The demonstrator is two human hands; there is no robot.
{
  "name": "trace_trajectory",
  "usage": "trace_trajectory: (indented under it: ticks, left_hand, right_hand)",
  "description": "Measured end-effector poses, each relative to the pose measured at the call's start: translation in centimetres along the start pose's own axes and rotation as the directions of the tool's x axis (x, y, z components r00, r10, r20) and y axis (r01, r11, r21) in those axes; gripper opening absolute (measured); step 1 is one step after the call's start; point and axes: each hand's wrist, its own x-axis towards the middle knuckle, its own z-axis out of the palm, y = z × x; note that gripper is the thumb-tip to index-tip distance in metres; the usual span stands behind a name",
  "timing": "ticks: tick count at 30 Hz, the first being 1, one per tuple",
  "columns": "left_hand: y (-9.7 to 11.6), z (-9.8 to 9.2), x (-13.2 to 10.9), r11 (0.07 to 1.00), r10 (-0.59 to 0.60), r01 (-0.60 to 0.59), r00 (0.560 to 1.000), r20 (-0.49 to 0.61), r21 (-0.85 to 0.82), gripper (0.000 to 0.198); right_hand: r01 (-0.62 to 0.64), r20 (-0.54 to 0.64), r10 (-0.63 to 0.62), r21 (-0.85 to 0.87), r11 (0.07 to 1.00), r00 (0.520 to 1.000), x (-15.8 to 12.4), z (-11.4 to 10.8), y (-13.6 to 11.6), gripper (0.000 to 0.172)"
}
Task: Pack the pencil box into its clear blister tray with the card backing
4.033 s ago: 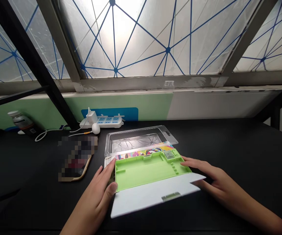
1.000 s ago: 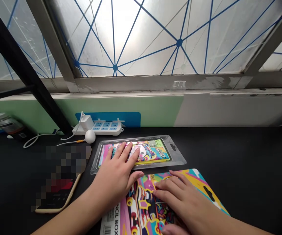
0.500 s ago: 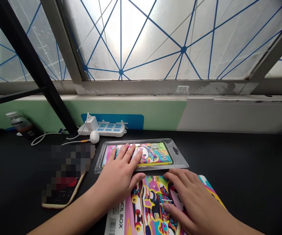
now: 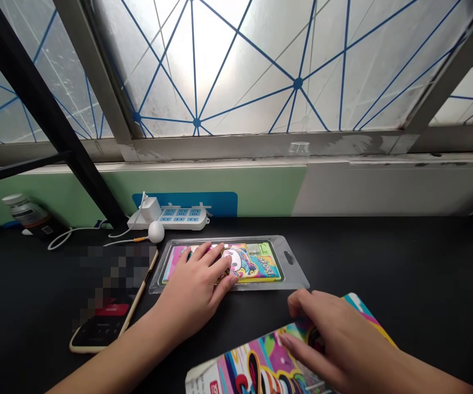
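My left hand (image 4: 197, 287) rests on a colourful cartoon pencil box (image 4: 266, 264), fingers laid over its top and thumb at the front edge. The pencil box lies in a clear plastic blister shell (image 4: 296, 271) with a hang hole at its right end. Nearer to me, my right hand (image 4: 340, 336) grips a bright printed backing card (image 4: 236, 361), thumb on its face and fingers bent over the far edge. That card is tilted, its left corner raised. Its lower part runs out of view.
A phone (image 4: 125, 314) with a light-edged case lies left of my left arm. Behind stand a white power strip (image 4: 185, 219) with a plug, a white cable with a round end (image 4: 156, 232), and a bottle (image 4: 29, 212). A black post (image 4: 92, 180) slants at the left.
The backing card has gone from lying flat to tilted, with its left side moved towards me. My right hand has closed on it. My left hand stays on the pencil box, thumb now off the card.
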Motion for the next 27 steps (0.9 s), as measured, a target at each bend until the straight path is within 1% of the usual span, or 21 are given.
trace_trajectory:
  ticks: [2,3,5,7,8,10,11,12,13,14,16,18,19,21,23,25,27]
  left_hand:
    - [-0.1,-0.2,0.0,0.999,0.018,-0.018,1.0,-0.011,-0.026,0.032]
    - [-0.1,-0.5,0.1,0.999,0.024,-0.025,1.0,-0.012,-0.047,0.031]
    - [-0.2,-1.0,0.1,0.994,0.031,-0.032,0.999,-0.008,-0.106,0.028]
    - [-0.2,-1.4,0.2,0.987,0.035,-0.035,0.999,0.001,-0.154,0.025]
    - [-0.2,-1.5,0.2,0.986,0.039,-0.037,0.999,0.006,-0.164,0.025]
    - [-0.2,-1.5,0.1,0.986,0.047,-0.045,0.999,0.003,-0.159,0.024]
    - [-0.2,-1.4,0.1,0.987,0.055,-0.055,0.998,-0.004,-0.152,0.025]
    - [-0.2,-1.2,0.1,0.987,0.065,-0.066,0.998,-0.013,-0.148,0.026]
    - [-0.2,-1.0,0.1,0.986,0.076,-0.079,0.997,-0.022,-0.145,0.028]
    - [-0.3,-0.9,0.1,0.986,0.088,-0.09,0.996,-0.024,-0.142,0.03]
    - [-0.3,-0.8,0.1,0.986,0.108,-0.109,0.994,-0.015,-0.127,0.031]
    - [-0.3,-0.9,0.1,0.987,0.126,-0.126,0.992,-0.003,-0.101,0.031]
    - [-0.4,-0.9,0.0,0.987,0.136,-0.136,0.991,0.002,-0.089,0.031]
    - [-0.5,-1.0,0.0,0.986,0.152,-0.15,0.988,0.01,-0.075,0.031]
    - [-0.7,-1.1,0.0,0.984,0.161,-0.159,0.987,0.019,-0.078,0.031]
    - [-0.9,-1.1,0.0,0.981,0.17,-0.167,0.985,0.027,-0.095,0.032]
    - [-1.1,-1.0,0.0,0.978,0.18,-0.175,0.983,0.034,-0.118,0.033]
  right_hand:
    - [-0.032,-0.021,0.032,-0.002,0.999,0.999,0.4,-1.0,0.9,0.029]
    - [-0.069,-0.022,0.069,-0.003,0.998,0.997,0.7,-1.6,1.6,0.035]
    - [-0.179,0.001,0.179,-0.007,0.984,0.984,1.6,-3.0,3.8,0.046]
    - [-0.319,0.071,0.32,-0.032,0.947,0.945,2.6,-4.2,6.4,0.054]
    - [-0.371,0.087,0.373,-0.043,0.928,0.924,3.0,-4.7,7.6,0.056]
    - [-0.447,0.13,0.449,-0.046,0.893,0.884,3.6,-5.2,9.7,0.056]
    - [-0.467,0.148,0.467,-0.037,0.884,0.872,3.8,-5.3,10.3,0.055]
    - [-0.47,0.157,0.468,-0.024,0.882,0.87,3.9,-5.2,10.7,0.053]
    - [-0.454,0.15,0.45,-0.009,0.891,0.881,4.0,-4.9,10.8,0.051]
    - [-0.42,0.118,0.416,0.003,0.908,0.902,4.0,-4.6,10.6,0.05]
    - [-0.336,0.019,0.336,0.003,0.942,0.942,3.9,-3.9,9.6,0.047]
    - [-0.288,-0.061,0.287,-0.002,0.958,0.956,3.7,-3.2,8.3,0.044]
    - [-0.286,-0.077,0.285,0.003,0.958,0.955,3.6,-2.8,7.7,0.044]
    - [-0.295,-0.065,0.296,0.029,0.955,0.953,3.4,-2.3,6.8,0.044]
    - [-0.305,-0.026,0.307,0.065,0.95,0.951,3.4,-2.2,6.5,0.045]
    - [-0.331,0.03,0.33,0.092,0.939,0.944,3.4,-2.5,6.9,0.045]
    - [-0.375,0.097,0.366,0.099,0.922,0.926,3.5,-3.1,7.8,0.047]
